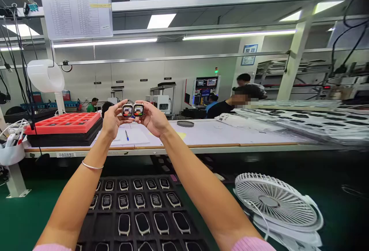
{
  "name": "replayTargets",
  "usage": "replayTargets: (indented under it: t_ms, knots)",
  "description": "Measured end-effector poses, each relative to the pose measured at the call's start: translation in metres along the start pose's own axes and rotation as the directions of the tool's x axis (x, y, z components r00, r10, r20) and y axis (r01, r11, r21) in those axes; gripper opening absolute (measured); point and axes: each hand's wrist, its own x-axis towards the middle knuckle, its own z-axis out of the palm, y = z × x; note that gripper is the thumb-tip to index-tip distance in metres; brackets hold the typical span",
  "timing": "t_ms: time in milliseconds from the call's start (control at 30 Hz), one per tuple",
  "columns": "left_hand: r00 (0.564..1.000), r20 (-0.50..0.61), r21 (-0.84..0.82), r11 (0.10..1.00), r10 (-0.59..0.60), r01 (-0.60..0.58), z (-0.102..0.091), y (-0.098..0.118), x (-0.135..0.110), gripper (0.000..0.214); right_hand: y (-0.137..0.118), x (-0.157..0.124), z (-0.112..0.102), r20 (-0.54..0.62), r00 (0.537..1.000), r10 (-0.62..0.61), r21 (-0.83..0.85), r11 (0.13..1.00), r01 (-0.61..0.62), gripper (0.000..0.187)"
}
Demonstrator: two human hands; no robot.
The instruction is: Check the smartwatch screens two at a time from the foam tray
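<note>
Pink at both cuffs, with bare forearms stretched forward and angled inward, hands close together at the fingertips. Raised high and seen against the far edge of the white counter (pixel 207 133), left of its middle. In the left hand (pixel 111 122), gripped between thumb and fingers, a square-faced watch (pixel 127 110). In the right hand (pixel 152 120), pinched much the same way, a second watch (pixel 138 110). Held side by side, both faces turned toward the camera, with small colourful pictures lit on dark screens; too small for reading any lettering. Around the left wrist, a thin silver bracelet (pixel 92 166).

On the near edge of the counter, toward the left corner, a white label (pixel 66 155) reading 不良品放置区. On a pillar beyond the far edge, a blue sign (pixel 249 54) with the large characters 整理. Overhead, a printed sheet (pixel 76 12) with columns of text too fine to make out.

At the counter's left end, a red tray (pixel 63 124) on top of a black tray (pixel 63 140). Near the far edge, a dark ring-shaped object (pixel 185 123); closer to the near edge, a blue pen (pixel 127 135). At the right end, pale trays (pixel 325 131). Below the near edge, a compartment tray (pixel 107 224) with rows of pale-framed watches (pixel 140 201), some with unreadable print; to its right, a white fan (pixel 276 201).
</note>
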Motion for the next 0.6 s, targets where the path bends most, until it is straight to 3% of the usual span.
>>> replayTargets:
  t_ms: [200, 300, 433, 600]
  knots:
    - [1.000, 0.023, 0.018, 1.000, -0.006, 0.006, -0.005, 0.000, -0.004, 0.055, 0.005, 0.000, -0.004, 0.040, 0.999, 0.003, 0.004, 1.000, -0.003, 0.016]
    - [0.999, 0.051, 0.094, 0.996, -0.003, -0.002, -0.010, -0.003, -0.014, 0.059, 0.012, -0.008, -0.008, 0.104, 0.995, 0.007, -0.010, 1.000, -0.006, 0.029]
    - [0.996, 0.080, 0.208, 0.977, 0.034, -0.050, -0.019, -0.016, -0.039, 0.063, 0.028, -0.033, -0.017, 0.179, 0.984, 0.005, -0.068, 0.998, 0.007, 0.049]
    - [0.998, 0.055, 0.262, 0.965, -0.040, 0.025, -0.029, -0.032, -0.082, 0.057, 0.050, -0.071, -0.025, 0.224, 0.969, 0.106, -0.072, 0.993, -0.092, 0.050]
